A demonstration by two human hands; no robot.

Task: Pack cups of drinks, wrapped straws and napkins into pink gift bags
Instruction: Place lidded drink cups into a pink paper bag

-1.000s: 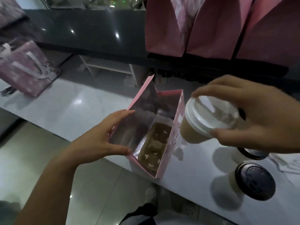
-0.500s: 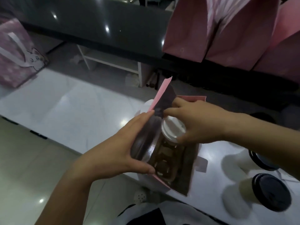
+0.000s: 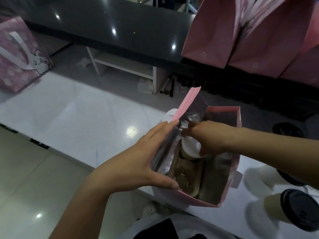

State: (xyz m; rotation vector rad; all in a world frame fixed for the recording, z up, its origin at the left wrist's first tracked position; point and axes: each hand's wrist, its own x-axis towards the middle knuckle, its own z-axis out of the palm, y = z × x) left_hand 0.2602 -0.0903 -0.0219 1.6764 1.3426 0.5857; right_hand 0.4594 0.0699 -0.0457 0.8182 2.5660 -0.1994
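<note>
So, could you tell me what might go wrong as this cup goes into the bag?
The white-lidded cup looks tilted as the right hand lowers it; it could miss the cardboard carrier and tip. The pink bag sits near the counter edge, steadied only by the left hand.

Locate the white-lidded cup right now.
Head view, centre-right: the white-lidded cup is inside the open pink bag, at its far end, gripped from above by the right hand; the left hand holds the bag's near wall.
</note>
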